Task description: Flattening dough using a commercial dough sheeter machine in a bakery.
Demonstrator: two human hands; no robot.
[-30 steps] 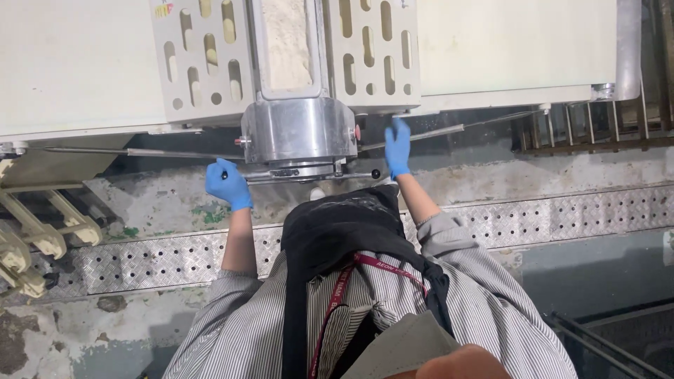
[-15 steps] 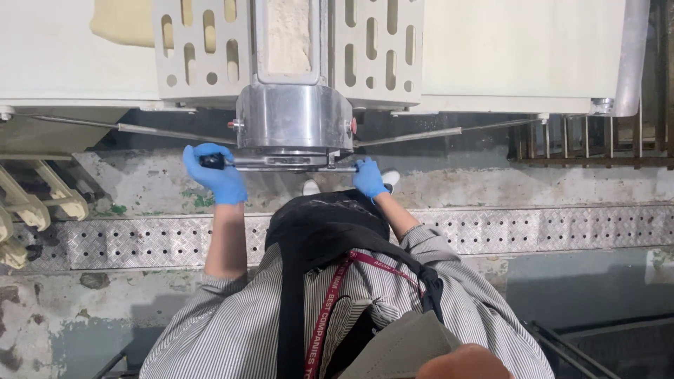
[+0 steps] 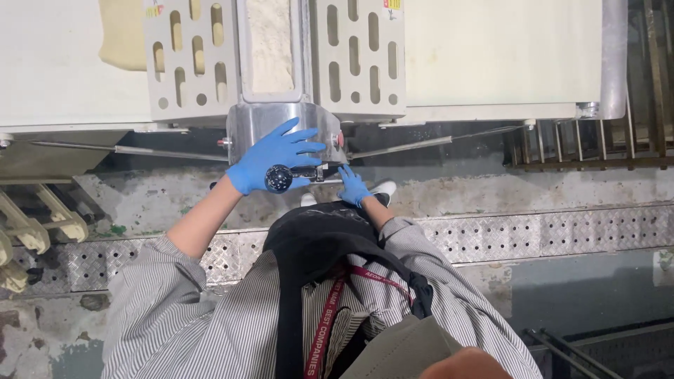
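My left hand [image 3: 270,158], in a blue glove, lies with fingers spread against the shiny metal housing [image 3: 246,126] of a dough sheeter. A lever with a round black knob [image 3: 278,178] sits just under its palm; the fingers are not wrapped round it. My right hand [image 3: 353,186], also gloved, is lower and to the right. Its fingertips reach the short bar [image 3: 316,172] at the lever's base and hold nothing. Pale dough [image 3: 269,42] lies in the channel between two slotted white guards.
White conveyor belts [image 3: 491,56] run left and right of the machine, with a dough sheet [image 3: 123,35] on the left belt. Thin metal rods [image 3: 414,145] stick out both ways. Below are a perforated floor plate [image 3: 562,235], worn concrete and my white shoes [image 3: 382,188].
My left hand has left the lever's left end, moved right and up, and spread open on the housing. My right hand stays low by the bar.
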